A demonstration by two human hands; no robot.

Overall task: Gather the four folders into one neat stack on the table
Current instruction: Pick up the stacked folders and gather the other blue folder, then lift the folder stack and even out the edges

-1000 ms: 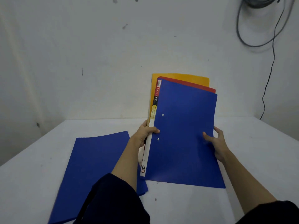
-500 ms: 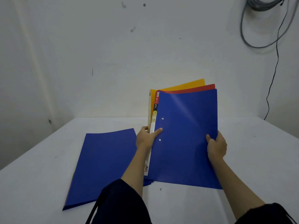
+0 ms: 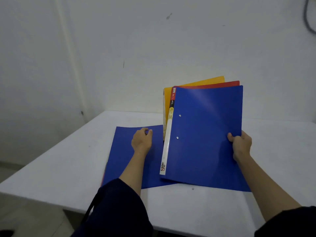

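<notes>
Three folders stand nearly upright on the white table (image 3: 282, 151), fanned at the top: a blue folder (image 3: 205, 134) in front, a red folder (image 3: 229, 84) behind it and a yellow folder (image 3: 205, 81) at the back. My right hand (image 3: 240, 144) grips their right edge. A second blue folder (image 3: 124, 161) lies flat on the table to the left, its right part hidden under the standing ones. My left hand (image 3: 142, 140) hovers over or rests on the flat folder's upper part, fingers loosely curled, holding nothing.
The table's left edge (image 3: 51, 151) runs diagonally and its near edge lies close to my body. A white wall stands right behind the table. A dark cable (image 3: 309, 23) hangs on the wall at the upper right.
My left hand has let go of the standing folders' spine and moved left onto the flat blue folder. My right hand alone now holds the three upright folders. The view shifted left.
</notes>
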